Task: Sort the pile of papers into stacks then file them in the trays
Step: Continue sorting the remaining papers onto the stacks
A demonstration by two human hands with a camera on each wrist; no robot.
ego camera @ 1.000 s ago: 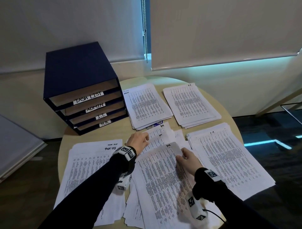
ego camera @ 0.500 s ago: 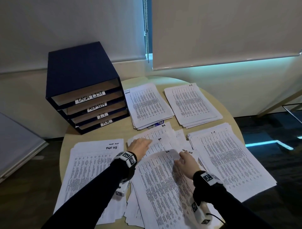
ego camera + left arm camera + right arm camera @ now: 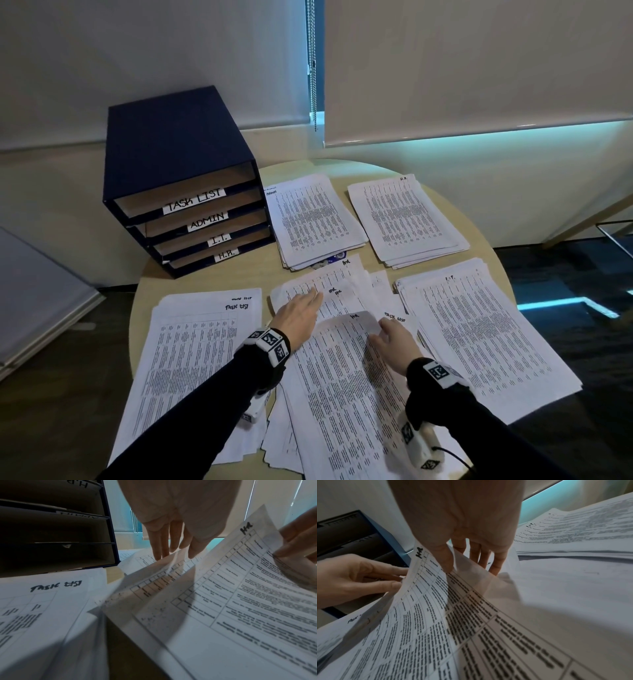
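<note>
Lifting a sheet [image 3: 346, 346] marked H.R. by its far corner, our right hand [image 3: 394, 346] pinches it between thumb and fingers [image 3: 481, 555], while our left hand [image 3: 301, 317] lies flat with fingers [image 3: 159, 545] straight, pressing the unsorted pile [image 3: 329, 291] on the counter [image 3: 239, 277]. Loose sheets beneath the right fingers could drag along and scatter, we judge; the H.R. stack [image 3: 407, 219] waits well beyond both hands.

Round table [image 3: 486, 253] — paper stacks [image 3: 400, 212] and tray unit [image 3: 178, 178] on it.

4 sorted stacks [image 3: 407, 219], 1 pile [image 3: 342, 387], 4 trays [image 3: 191, 219], 2 hands [image 3: 301, 317].
</note>
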